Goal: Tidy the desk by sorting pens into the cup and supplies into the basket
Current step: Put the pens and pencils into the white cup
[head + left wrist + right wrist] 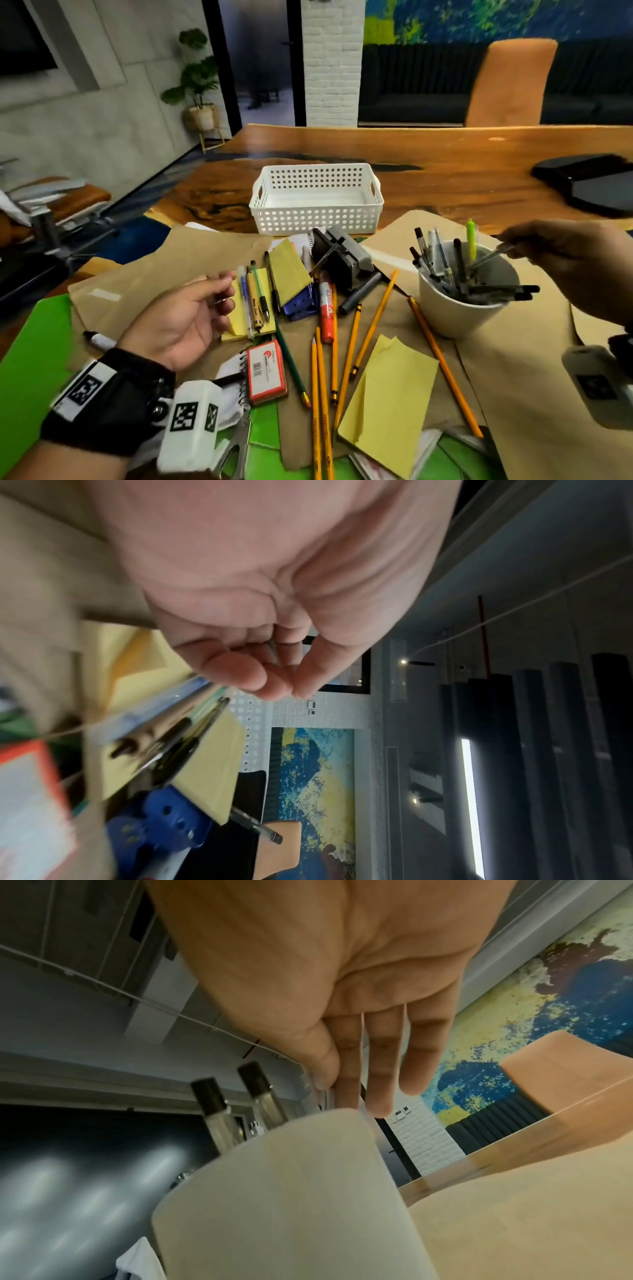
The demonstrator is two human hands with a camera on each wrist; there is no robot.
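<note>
A white cup [459,308] holding several pens stands at the right on brown paper. My right hand [510,246] hovers just above its rim and pinches a clear pen [489,257] whose tip points down into the cup. In the right wrist view the cup [291,1191] sits right under the right hand [329,1091], thumb against forefinger. My left hand [226,291] lies palm up left of three pens [255,301] on a yellow pad, fingers curled round a small thin metal thing [272,650]. The white basket [317,219] stands behind, with nothing inside.
Several yellow pencils [322,394], a red marker [326,308], a blue punch [301,301], a black-grey stapler [342,257], yellow notes [390,404] and a red-edged box [266,371] crowd the middle. A black case [589,185] lies far right.
</note>
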